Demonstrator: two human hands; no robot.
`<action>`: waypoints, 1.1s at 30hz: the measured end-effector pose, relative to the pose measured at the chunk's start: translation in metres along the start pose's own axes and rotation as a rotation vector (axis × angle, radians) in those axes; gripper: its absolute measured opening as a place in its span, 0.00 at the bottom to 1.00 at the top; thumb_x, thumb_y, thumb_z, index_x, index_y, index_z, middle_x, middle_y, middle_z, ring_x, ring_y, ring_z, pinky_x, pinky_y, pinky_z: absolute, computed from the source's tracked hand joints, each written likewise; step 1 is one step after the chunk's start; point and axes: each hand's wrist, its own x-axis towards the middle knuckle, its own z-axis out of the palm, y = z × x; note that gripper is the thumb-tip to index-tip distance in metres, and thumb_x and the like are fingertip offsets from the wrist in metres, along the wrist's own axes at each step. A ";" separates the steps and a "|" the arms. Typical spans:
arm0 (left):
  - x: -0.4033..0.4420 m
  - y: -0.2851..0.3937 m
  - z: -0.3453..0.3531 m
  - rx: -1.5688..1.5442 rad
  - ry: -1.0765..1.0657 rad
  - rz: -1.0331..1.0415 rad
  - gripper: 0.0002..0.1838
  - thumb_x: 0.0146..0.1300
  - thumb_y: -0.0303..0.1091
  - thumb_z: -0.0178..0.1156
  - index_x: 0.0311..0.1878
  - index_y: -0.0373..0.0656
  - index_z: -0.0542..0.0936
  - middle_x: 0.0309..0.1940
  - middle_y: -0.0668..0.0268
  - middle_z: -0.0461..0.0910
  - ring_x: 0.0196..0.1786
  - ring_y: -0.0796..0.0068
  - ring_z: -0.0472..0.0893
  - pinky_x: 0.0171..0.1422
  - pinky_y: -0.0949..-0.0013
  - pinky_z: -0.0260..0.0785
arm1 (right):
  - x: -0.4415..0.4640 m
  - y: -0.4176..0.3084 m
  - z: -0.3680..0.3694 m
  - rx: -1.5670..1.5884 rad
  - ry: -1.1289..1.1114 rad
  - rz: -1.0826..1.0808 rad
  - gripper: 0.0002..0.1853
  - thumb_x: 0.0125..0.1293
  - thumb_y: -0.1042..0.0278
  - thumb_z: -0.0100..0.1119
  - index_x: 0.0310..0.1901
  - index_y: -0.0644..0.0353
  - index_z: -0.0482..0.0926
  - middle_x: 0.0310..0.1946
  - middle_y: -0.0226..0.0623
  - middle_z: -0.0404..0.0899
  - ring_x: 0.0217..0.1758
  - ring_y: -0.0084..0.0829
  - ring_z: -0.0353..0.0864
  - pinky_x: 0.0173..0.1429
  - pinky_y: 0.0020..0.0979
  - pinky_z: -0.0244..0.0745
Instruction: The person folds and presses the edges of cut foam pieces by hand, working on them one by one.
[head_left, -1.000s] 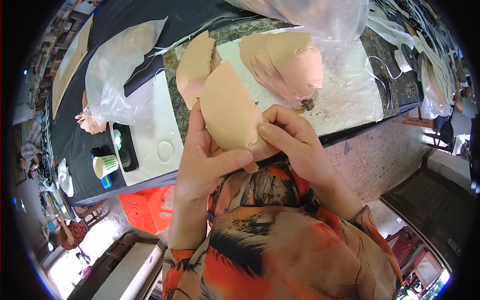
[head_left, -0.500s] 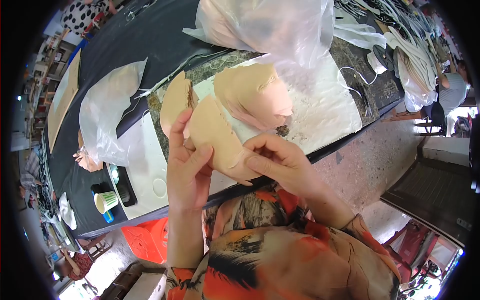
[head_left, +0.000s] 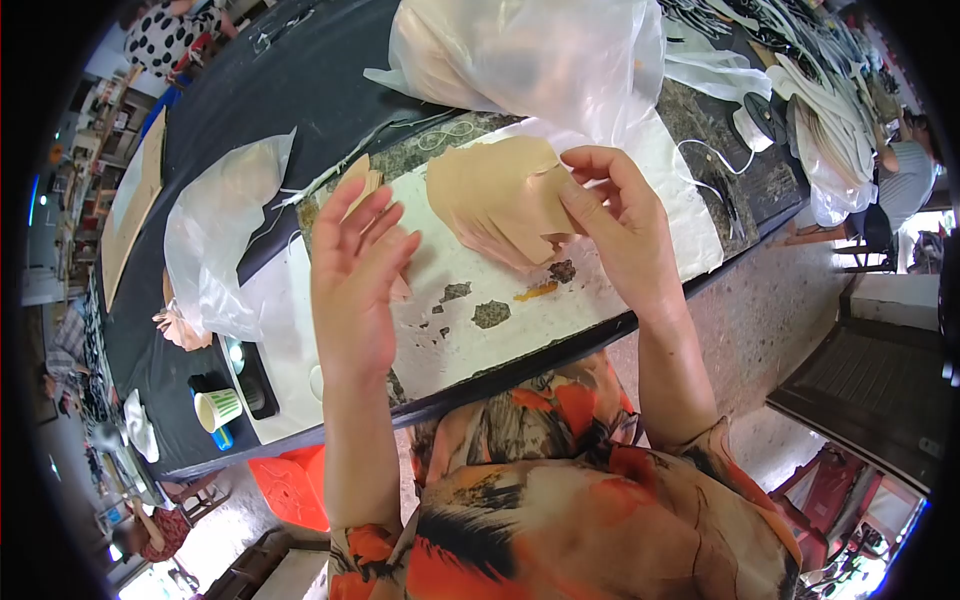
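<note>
A fanned pile of tan, curved leather-like pieces (head_left: 495,195) lies on a worn white sheet (head_left: 455,350). At its right end my right hand (head_left: 625,220) pinches the edge of a tan piece on top. My left hand (head_left: 355,280) is raised to the left of this pile, fingers apart and holding nothing. Behind its fingers, a second stack of tan pieces (head_left: 372,182) is mostly hidden.
A large clear plastic bag (head_left: 530,60) stands behind the pile, and another (head_left: 225,235) lies left. Near the front left edge are a paper cup (head_left: 218,408) and a black tray (head_left: 255,380). A thread spool (head_left: 757,125) sits right. Other people are at the room's edges.
The tan piece both hands held in front of me is now over the right pile, at my right hand. My left hand has opened and let go.
</note>
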 end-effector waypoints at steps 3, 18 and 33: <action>-0.005 -0.010 -0.032 0.213 0.084 0.158 0.19 0.61 0.22 0.57 0.56 0.39 0.72 0.52 0.60 0.74 0.56 0.69 0.73 0.62 0.66 0.67 | -0.001 0.004 -0.001 -0.181 0.116 -0.207 0.12 0.64 0.73 0.57 0.49 0.64 0.76 0.43 0.34 0.75 0.38 0.22 0.73 0.43 0.23 0.70; 0.009 -0.031 -0.069 1.053 0.127 0.450 0.10 0.54 0.28 0.64 0.40 0.38 0.80 0.43 0.62 0.79 0.46 0.66 0.77 0.54 0.68 0.67 | -0.048 -0.005 0.088 0.041 -0.418 -0.270 0.12 0.62 0.79 0.55 0.47 0.64 0.76 0.40 0.37 0.76 0.39 0.27 0.76 0.43 0.26 0.72; 0.011 -0.035 -0.099 0.357 0.069 0.120 0.07 0.60 0.25 0.60 0.41 0.37 0.78 0.47 0.63 0.76 0.47 0.76 0.76 0.55 0.74 0.68 | -0.010 0.024 0.156 0.023 -0.413 -0.163 0.11 0.67 0.71 0.46 0.45 0.66 0.76 0.41 0.46 0.75 0.44 0.43 0.76 0.51 0.38 0.69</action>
